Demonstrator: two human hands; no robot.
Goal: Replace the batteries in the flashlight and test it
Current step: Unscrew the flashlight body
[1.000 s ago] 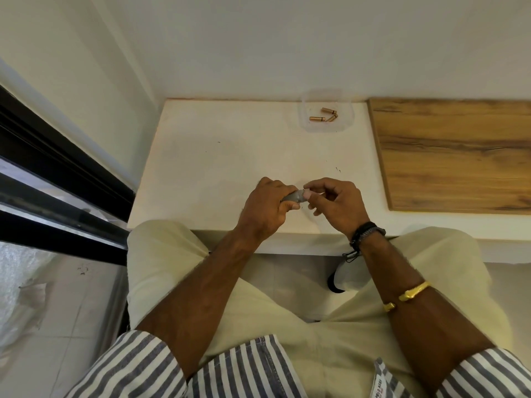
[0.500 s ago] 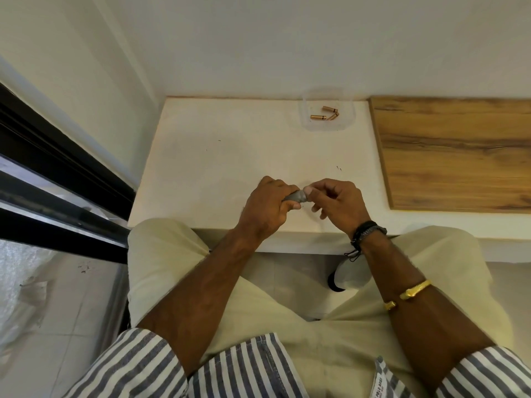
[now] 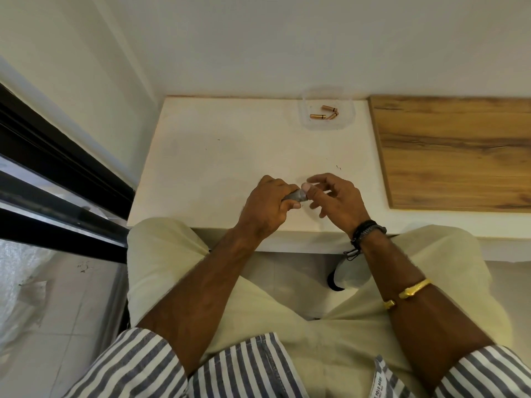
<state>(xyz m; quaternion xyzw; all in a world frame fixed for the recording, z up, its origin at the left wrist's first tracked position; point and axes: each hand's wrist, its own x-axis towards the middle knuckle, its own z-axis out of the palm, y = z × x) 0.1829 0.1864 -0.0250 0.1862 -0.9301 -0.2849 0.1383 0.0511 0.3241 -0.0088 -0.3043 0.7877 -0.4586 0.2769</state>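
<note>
Two hands low over the near edge of the white desk [image 3: 230,156], close together. Left hand [image 3: 267,205] wrapped round a small grey flashlight [image 3: 296,195], fingers [image 3: 288,206] curled tight about the barrel, only the right-hand end of it showing past the knuckles. Right hand [image 3: 337,198] just beside that end, thumb tip [image 3: 307,186] laid against it, the other fingers [image 3: 324,177] loose and fanned apart, gripping nothing. Hard to tell whether the end of the flashlight is capped or bare.

Three copper-coloured batteries [image 3: 324,112] well apart from the hands, lying in a shallow clear tub [image 3: 305,122] at the far edge of the desk, against the pale wall [image 3: 287,47]. Two of them touching at one end, the third just left of them.

To the right of the tub, a brown wooden board [image 3: 459,150] flat on the desk. On the right wrist, a black corded wristband [image 3: 367,231]; further up that forearm, a gold bangle [image 3: 408,294]. Striped sleeves [image 3: 138,366] rolled back at the bottom, pale trousers [image 3: 161,268] under the arms. At the left, a black window frame [image 3: 57,173] above a tiled floor [image 3: 57,311].
</note>
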